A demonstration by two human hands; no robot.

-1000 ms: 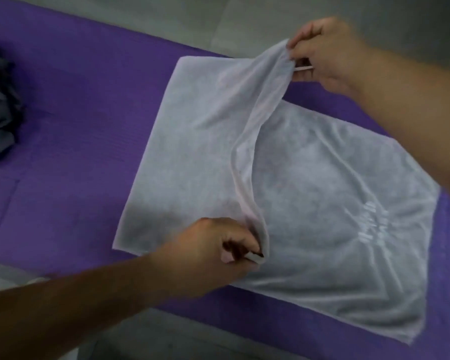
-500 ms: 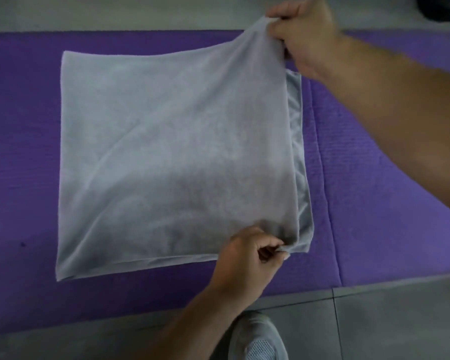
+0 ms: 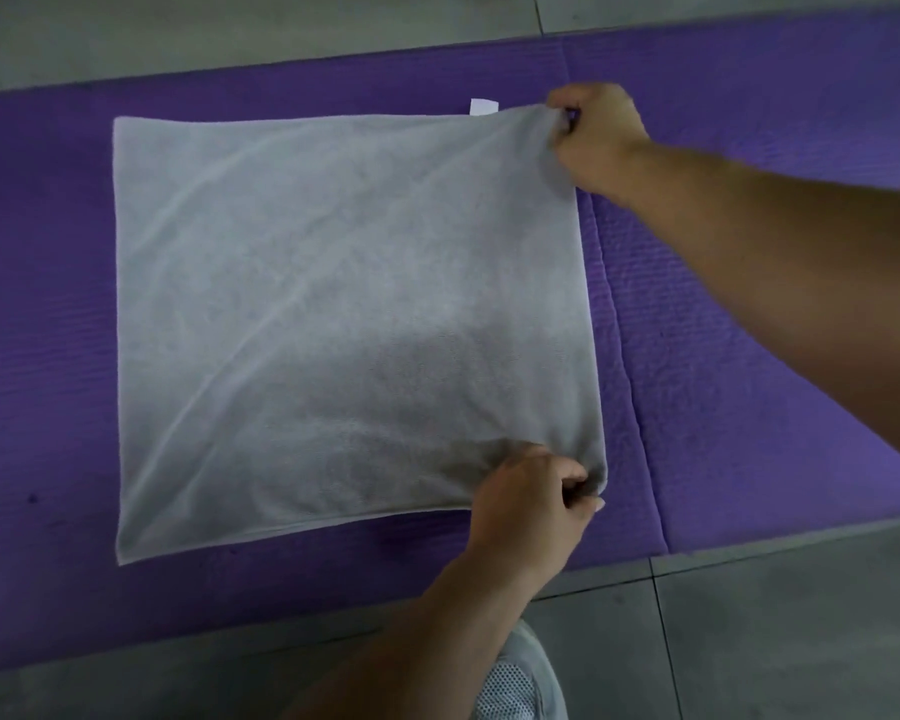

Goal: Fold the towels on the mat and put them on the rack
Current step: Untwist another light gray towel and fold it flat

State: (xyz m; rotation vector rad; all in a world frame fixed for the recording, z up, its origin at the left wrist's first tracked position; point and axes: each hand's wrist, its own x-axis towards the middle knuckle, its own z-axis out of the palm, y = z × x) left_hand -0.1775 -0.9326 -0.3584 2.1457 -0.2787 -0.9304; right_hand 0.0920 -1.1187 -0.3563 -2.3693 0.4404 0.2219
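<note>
A grey towel (image 3: 333, 314), folded in half into a rough square, lies flat on the purple mat (image 3: 749, 314). My left hand (image 3: 531, 506) pinches its near right corner. My right hand (image 3: 598, 132) pinches the far right corner, which is slightly raised off the mat. A small white label (image 3: 483, 106) pokes out at the towel's far edge. No rack is in view.
Grey tiled floor (image 3: 775, 631) runs along the mat's near edge and beyond its far edge. A light mesh shoe (image 3: 520, 683) shows at the bottom, close to the mat. A seam in the mat (image 3: 619, 324) runs just right of the towel.
Both hands carried the left half of the towel over to the right edge. The top layer now covers the lower one and lies lower and flatter than half a second ago.
</note>
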